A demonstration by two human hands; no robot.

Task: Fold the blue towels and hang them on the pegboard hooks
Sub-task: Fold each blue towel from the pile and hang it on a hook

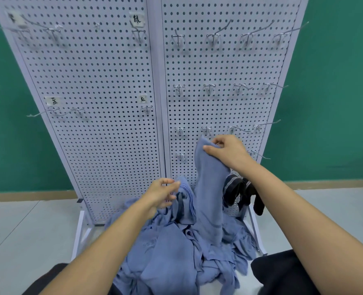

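While held up before the lower pegboard [112, 135], just beneath a hook [206, 130], pinched at its top by the right hand [225, 153]: one blue towel [210, 199], trailing into the pile [165, 252] on the floor [27, 231]. Gripped in the left hand [161, 194], fingers curled: another fold of that pile.

Slate-blue all through the blue towels [172, 252], darker blue lines running along one edge. The lifted towel [210, 188] shows the same plain shade. Behind it the pegboard [91, 81] is white, dotted with an even grid of dark holes, and its hooks [213, 37] are silver. Green wall [336, 103], pale grey floor [16, 226], tan skirting [27, 195]. The black cloth [240, 192] carries grey bands.
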